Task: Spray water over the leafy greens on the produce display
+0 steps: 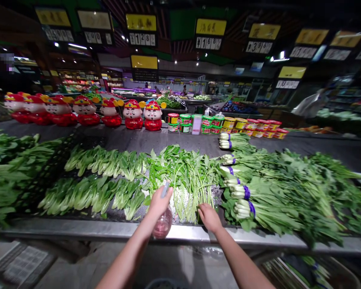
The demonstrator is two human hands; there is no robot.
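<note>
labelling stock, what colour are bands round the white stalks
The bands are purple, clearest in the head view.

Two rows of bok choy [99, 195] lie left of the left hand [161, 200], purple-banded bunches of greens [267, 202] right of the right hand [209, 217]; beyond both, red-hatted figurines [86, 113] stand in line beside stacked tubs [228, 122], with price signs [211, 33] hanging overhead

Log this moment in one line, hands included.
left hand: holds spray bottle | right hand: at stem ends of loose greens | greens' right: purple-banded bunches

L hand [160, 202] & R hand [209, 217] bare, forearms [134, 253] too.
</note>
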